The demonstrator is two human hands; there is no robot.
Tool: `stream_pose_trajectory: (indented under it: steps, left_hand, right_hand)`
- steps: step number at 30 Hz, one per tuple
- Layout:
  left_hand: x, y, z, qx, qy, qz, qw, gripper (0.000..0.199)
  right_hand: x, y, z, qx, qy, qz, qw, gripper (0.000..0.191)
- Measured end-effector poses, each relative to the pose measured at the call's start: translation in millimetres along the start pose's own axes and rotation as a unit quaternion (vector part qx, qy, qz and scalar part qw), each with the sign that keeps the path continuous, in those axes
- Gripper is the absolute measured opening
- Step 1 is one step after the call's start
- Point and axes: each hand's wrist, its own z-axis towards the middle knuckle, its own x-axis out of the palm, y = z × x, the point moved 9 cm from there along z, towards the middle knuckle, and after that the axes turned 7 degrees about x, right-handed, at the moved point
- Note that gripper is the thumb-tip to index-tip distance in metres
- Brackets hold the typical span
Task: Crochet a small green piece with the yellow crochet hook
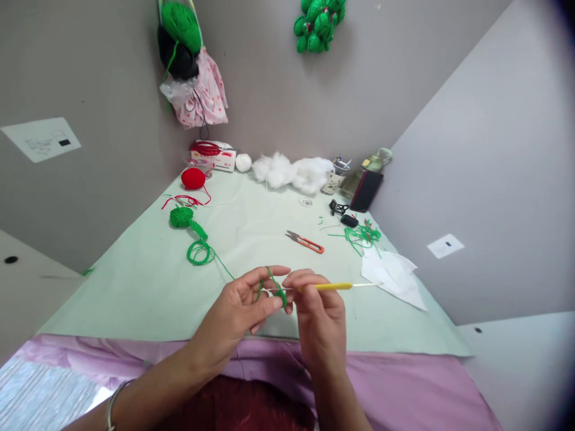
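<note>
Your left hand [242, 305] pinches the small green crochet piece [281, 297] above the table's near edge, yarn [271, 276] looped over the forefinger. Your right hand [318, 305] closes round the yellow handle of the hook [332, 287], its tip at the piece. The piece looks light, soft and easily stretched, so grip its worked edge; the hook looks stiff, best held by the handle.

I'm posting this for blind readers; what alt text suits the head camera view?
The left hand holds a small green piece and the right hand a yellow hook, close together over a pale green table. Beyond them lie orange snips; a green yarn ball and a red one sit to the left, white fluff at the back.
</note>
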Motion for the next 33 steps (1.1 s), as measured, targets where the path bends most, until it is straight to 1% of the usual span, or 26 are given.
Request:
stream_pose_trajectory:
  steps: [3, 6, 9, 13, 15, 18, 20, 22, 24, 25, 26, 28, 30, 31, 32, 33]
  left_hand:
    - [-1.0, 0, 0, 0.015, -0.005, 0.038, 0.999, 0.044]
    - [-5.2, -1, 0, 0.021, -0.022, 0.041, 0.999, 0.044]
    - [-9.4, -5, 0, 0.027, -0.038, 0.043, 0.998, 0.042]
    - [-11.5, -9, -1, 0.034, -0.039, 0.067, 0.996, 0.038]
    - [-12.6, -10, -2, 0.039, -0.037, 0.077, 0.996, 0.037]
    - [-13.8, -10, -4, 0.044, -0.028, 0.092, 0.994, 0.035]
    - [-14.8, -12, -4, 0.052, -0.027, 0.112, 0.992, 0.033]
    - [-15.9, -15, -5, 0.065, -0.036, 0.139, 0.988, 0.032]
    - [-16.6, -20, -5, 0.080, -0.054, 0.165, 0.982, 0.030]
    - [-16.7, -23, -6, 0.086, -0.064, 0.178, 0.978, 0.029]
    - [-16.7, -25, -6, 0.091, -0.075, 0.189, 0.975, 0.029]
    - [-16.5, -27, -8, 0.095, -0.093, 0.202, 0.970, 0.029]
    - [-16.2, -25, -8, 0.088, -0.099, 0.192, 0.972, 0.032]
    - [-15.6, -22, -8, 0.079, -0.095, 0.174, 0.977, 0.036]
    - [-14.6, -17, -7, 0.066, -0.085, 0.143, 0.984, 0.041]
    - [-12.6, -12, -6, 0.045, -0.068, 0.103, 0.991, 0.045]
  right_hand:
    - [4, 6, -6, -0.051, 0.006, -0.090, 0.995, 0.019]
    - [1, 9, -9, -0.076, -0.014, -0.120, 0.990, 0.019]
    - [-1, 7, -7, -0.066, -0.024, -0.093, 0.993, 0.019]
    - [-1, 4, -1, -0.031, -0.019, 0.010, 0.999, 0.021]
    - [0, 3, 1, -0.017, -0.012, 0.034, 0.999, 0.022]
    - [0, 5, 0, -0.016, -0.001, 0.018, 1.000, 0.024]
    - [-1, 10, -4, -0.037, 0.002, -0.020, 0.999, 0.024]
    - [-3, 17, -9, -0.075, -0.004, -0.084, 0.994, 0.025]
    - [-1, 28, -16, -0.134, -0.002, -0.170, 0.976, 0.025]
    - [3, 34, -20, -0.168, 0.006, -0.218, 0.961, 0.025]
    - [9, 38, -24, -0.204, 0.020, -0.267, 0.942, 0.025]
    - [22, 42, -33, -0.275, 0.048, -0.358, 0.891, 0.026]
    - [32, 44, -42, -0.341, 0.053, -0.430, 0.834, 0.032]
    - [35, 43, -46, -0.361, 0.047, -0.458, 0.811, 0.037]
    - [36, 41, -48, -0.372, 0.036, -0.479, 0.794, 0.041]
    - [37, 40, -49, -0.375, 0.027, -0.490, 0.786, 0.044]
